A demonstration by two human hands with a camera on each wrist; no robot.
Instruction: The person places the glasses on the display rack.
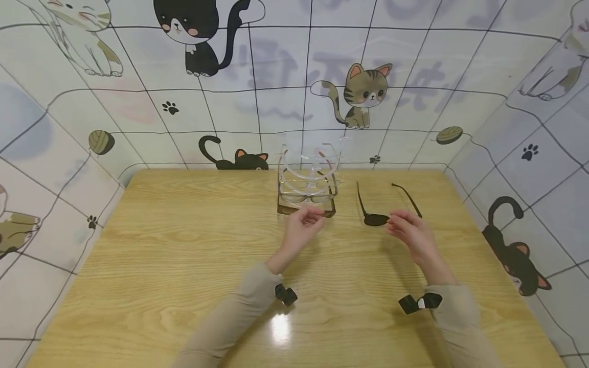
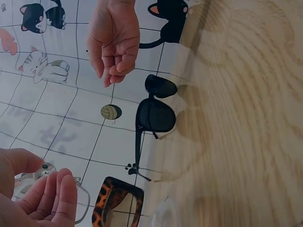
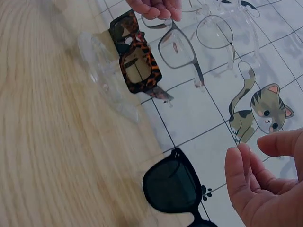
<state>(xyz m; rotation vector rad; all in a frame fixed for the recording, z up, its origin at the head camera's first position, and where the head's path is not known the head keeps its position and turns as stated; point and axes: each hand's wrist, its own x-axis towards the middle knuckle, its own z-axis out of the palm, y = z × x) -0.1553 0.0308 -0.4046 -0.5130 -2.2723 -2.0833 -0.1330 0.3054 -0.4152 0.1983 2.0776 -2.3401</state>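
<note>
Black sunglasses [image 1: 376,220] lie on the table with their temples pointing to the back wall. My right hand [image 1: 411,235] hovers at their right lens, fingers loosely bent, with nothing in its grasp in the right wrist view. A clear display stand [image 3: 90,56] to their left bears several pairs of glasses. Lowest on it are tortoiseshell sunglasses [image 3: 142,71]; above hang grey-rimmed glasses [image 3: 194,61] and thin round-rimmed glasses [image 3: 215,47]. My left hand [image 1: 303,225] is just in front of the stand, fingers loosely bent; no held object shows there.
The wooden table [image 1: 184,245] stretches wide to the left and in front. A wall covering [image 1: 285,112] printed with cats and a grid rises behind and on both sides. Each wrist carries a small black camera [image 1: 286,295].
</note>
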